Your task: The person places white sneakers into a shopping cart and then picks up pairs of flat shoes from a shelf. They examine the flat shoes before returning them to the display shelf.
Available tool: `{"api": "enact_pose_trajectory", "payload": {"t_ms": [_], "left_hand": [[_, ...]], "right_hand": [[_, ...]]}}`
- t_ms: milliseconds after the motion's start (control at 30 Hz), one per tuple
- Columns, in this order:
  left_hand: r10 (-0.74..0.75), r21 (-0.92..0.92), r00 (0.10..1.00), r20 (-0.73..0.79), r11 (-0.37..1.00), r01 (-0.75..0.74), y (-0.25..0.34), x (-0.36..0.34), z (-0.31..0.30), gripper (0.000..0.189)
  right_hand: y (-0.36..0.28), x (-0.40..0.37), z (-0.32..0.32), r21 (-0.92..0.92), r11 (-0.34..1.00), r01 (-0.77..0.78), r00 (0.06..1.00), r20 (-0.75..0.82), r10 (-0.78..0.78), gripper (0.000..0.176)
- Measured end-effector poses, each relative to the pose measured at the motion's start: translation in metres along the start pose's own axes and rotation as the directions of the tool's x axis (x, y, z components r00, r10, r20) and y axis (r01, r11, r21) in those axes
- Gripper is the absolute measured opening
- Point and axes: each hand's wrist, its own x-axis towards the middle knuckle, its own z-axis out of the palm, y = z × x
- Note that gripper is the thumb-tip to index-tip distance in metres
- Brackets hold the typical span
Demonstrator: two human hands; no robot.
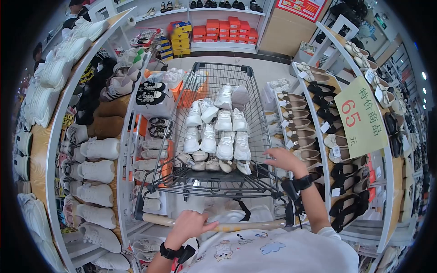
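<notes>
Shoe-shop aisle, pale floor; stacked orange boxes [223, 28] against the back wall.

- Left shelving [49, 136]: curved tiers stocked with white trainers [98, 170], some darker pairs higher up.
- Left hand [189, 225]: low in the view, fingers wrapped tight around the handle [157, 220] of the cart, thumb pointing right along the bar. Black wristband [170, 251] on that wrist.
- Shopping cart [214, 75]: grey wire, standing in the middle of the aisle directly ahead of the person, between the two shelf runs.
- Pale shoes [225, 145]: lying in rows on the cart's floor, toes mostly towards the far end, a few smaller beige pairs nearest the handle.
- Right hand [282, 160]: held over the cart's right rim, fingers loosely spread and holding nothing; contact with the wire cannot be told. Black watch [302, 183] on the wrist.
- Right shelving [390, 204]: rows of flat shoes [318, 113], beige and black, tagged.
- Price sign [362, 116]: yellow-green card, red "65".
</notes>
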Motion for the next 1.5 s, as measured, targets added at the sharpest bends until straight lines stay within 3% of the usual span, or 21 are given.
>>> {"api": "enact_pose_trajectory", "payload": {"t_ms": [67, 133, 200, 300, 367, 433, 467, 533, 600, 767, 900, 933, 1000, 1133, 1200, 1267, 1333, 1400, 1467, 1500], "left_hand": [[-0.02, -0.056, 1.0, 0.001, 0.998, 0.02, 0.001, 0.001, -0.001, 0.053], [-0.019, -0.038, 1.0, 0.002, 0.999, 0.019, 0.004, 0.001, -0.002, 0.053], [-0.037, 0.008, 0.999, -0.031, 0.999, 0.037, 0.004, 0.001, -0.003, 0.052], [-0.083, 0.077, 0.996, -0.026, 0.993, 0.084, 0.002, -0.001, 0.001, 0.052], [-0.08, 0.028, 0.997, 0.009, 0.996, 0.079, 0.002, -0.001, 0.003, 0.053], [-0.097, 0.046, 0.995, -0.024, 0.994, 0.098, 0.002, -0.002, 0.007, 0.053], [-0.088, 0.042, 0.996, -0.023, 0.995, 0.088, 0.002, -0.002, 0.007, 0.053], [-0.153, 0.015, 0.988, -0.013, 0.988, 0.153, 0.009, -0.003, 0.002, 0.053], [-0.251, -0.085, 0.967, -0.038, 0.965, 0.247, 0.016, -0.005, 0.004, 0.048], [-0.197, -0.032, 0.973, -0.124, 0.98, 0.195, 0.016, -0.005, 0.004, 0.047], [-0.22, -0.058, 0.971, -0.091, 0.975, 0.215, 0.016, -0.005, 0.004, 0.047], [-0.212, -0.08, 0.973, -0.09, 0.976, 0.205, 0.016, -0.005, 0.004, 0.047], [-0.219, -0.084, 0.972, -0.08, 0.974, 0.212, 0.016, -0.004, 0.006, 0.047], [-0.21, -0.105, 0.975, -0.08, 0.974, 0.201, 0.016, -0.004, 0.005, 0.048], [-0.201, -0.101, 0.977, -0.073, 0.976, 0.193, 0.017, -0.004, 0.002, 0.048], [-0.188, -0.099, 0.98, -0.066, 0.978, 0.181, 0.017, -0.003, 0.001, 0.048], [-0.22, -0.159, 0.975, -0.033, 0.964, 0.212, 0.02, -0.007, 0.008, 0.049], [-0.189, -0.154, 0.98, -0.065, 0.972, 0.177, 0.018, -0.009, 0.012, 0.051], [-0.145, -0.146, 0.985, -0.096, 0.981, 0.13, 0.015, -0.008, 0.012, 0.053], [-0.198, -0.144, 0.98, -0.011, 0.97, 0.194, 0.014, -0.008, 0.012, 0.044]], "right_hand": [[-0.005, 0.026, 0.017, 0.009, 1.0, 0.03, 0.999, -0.037, -0.03, 0.036], [0.002, 0.061, 0.037, 0.004, 1.0, 0.007, 0.999, 0.049, -0.007, 0.034], [0.013, 0.094, 0.065, 0.022, 1.0, -0.001, 0.976, 0.217, -0.004, 0.043], [0.051, 0.142, 0.139, -0.161, 0.985, -0.056, 0.88, 0.458, 0.124, 0.055], [0.043, 0.131, 0.145, -0.196, 0.963, -0.185, 0.834, 0.488, 0.259, 0.055], [0.061, 0.13, 0.165, -0.316, 0.947, -0.064, 0.822, 0.522, 0.23, 0.053], [0.091, 0.138, 0.198, -0.374, 0.924, -0.08, 0.844, 0.468, 0.263, 0.056], [0.102, 0.135, 0.198, -0.383, 0.911, -0.152, 0.816, 0.471, 0.334, 0.061], [0.109, 0.142, 0.201, -0.344, 0.907, -0.242, 0.725, 0.558, 0.405, 0.066], [0.139, 0.144, 0.231, -0.176, 0.924, -0.34, 0.771, 0.511, 0.381, 0.086], [0.149, 0.153, 0.246, -0.026, 0.901, -0.433, 0.793, 0.464, 0.395, 0.095], [0.151, 0.155, 0.248, -0.026, 0.903, -0.429, 0.795, 0.465, 0.391, 0.095], [0.155, 0.155, 0.25, 0.169, 0.948, -0.27, 0.896, 0.403, 0.183, 0.095], [0.136, 0.147, 0.226, 0.096, 0.981, -0.171, 0.94, 0.314, 0.133, 0.092], [0.109, 0.144, 0.205, -0.022, 0.976, -0.217, 0.946, 0.243, 0.215, 0.082], [0.101, 0.149, 0.198, -0.003, 0.958, -0.286, 0.927, 0.252, 0.277, 0.073], [0.096, 0.144, 0.195, 0.104, 0.93, -0.353, 0.858, 0.432, 0.277, 0.083], [0.088, 0.149, 0.189, 0.083, 0.945, -0.317, 0.845, 0.478, 0.242, 0.082], [0.075, 0.15, 0.18, 0.444, 0.842, -0.305, 0.932, 0.319, 0.17, 0.081], [0.069, 0.15, 0.163, 0.447, 0.825, -0.345, 0.904, 0.395, 0.163, 0.082]]}}
